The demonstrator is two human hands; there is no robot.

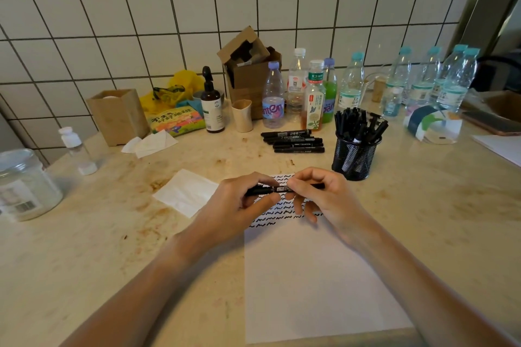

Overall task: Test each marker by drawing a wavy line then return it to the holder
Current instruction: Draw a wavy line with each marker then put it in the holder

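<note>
A black marker (277, 189) lies level between both hands, just above the top of a white sheet (318, 276). My left hand (239, 205) grips its left end and my right hand (324, 194) pinches its right part. Rows of black wavy lines (277, 210) cover the sheet's upper part, partly hidden by my hands. A black mesh holder (355, 156) crammed with several black markers stands behind and to the right of my right hand. Several more black markers (294, 141) lie side by side on the counter to the holder's left.
Bottles (349, 84) line the tiled wall at the back, with a cardboard box (249, 73) and a pump bottle (211, 104). A glass jar (24, 186) stands far left. A tissue (186, 191) lies left of the sheet. A tape roll (431, 125) sits at right.
</note>
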